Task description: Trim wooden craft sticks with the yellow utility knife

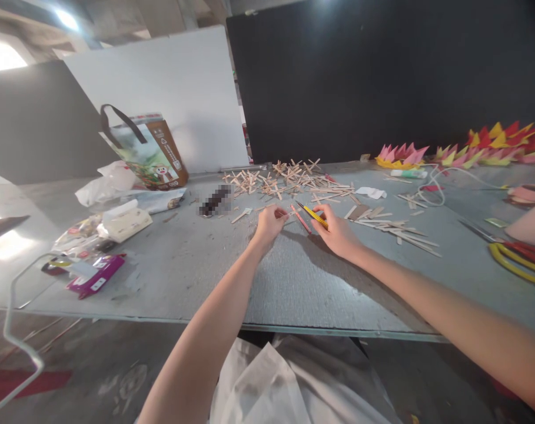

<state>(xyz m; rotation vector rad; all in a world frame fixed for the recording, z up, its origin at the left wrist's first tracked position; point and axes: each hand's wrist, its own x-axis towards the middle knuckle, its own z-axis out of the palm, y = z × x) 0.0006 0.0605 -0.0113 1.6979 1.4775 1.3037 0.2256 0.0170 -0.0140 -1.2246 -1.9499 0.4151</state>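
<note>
My left hand (269,222) rests on the grey table (232,277) with its fingers curled, pinching the end of a thin wooden stick (281,212). My right hand (335,231) is closed round a yellow utility knife (313,215), whose tip points up and left. A red pencil-like stick (301,219) lies between the two hands. Just beyond them is a heap of glued wooden stick crosses (285,176). Loose flat sticks (395,229) lie to the right of my right hand.
A brown carrier bag (150,150) and plastic packets (108,182) sit at the back left. A purple packet (95,277) lies near the left front edge. Folded paper flowers (465,150) line the back right. Scissors with yellow and red handles (514,256) and another person's arm (532,227) are at the right.
</note>
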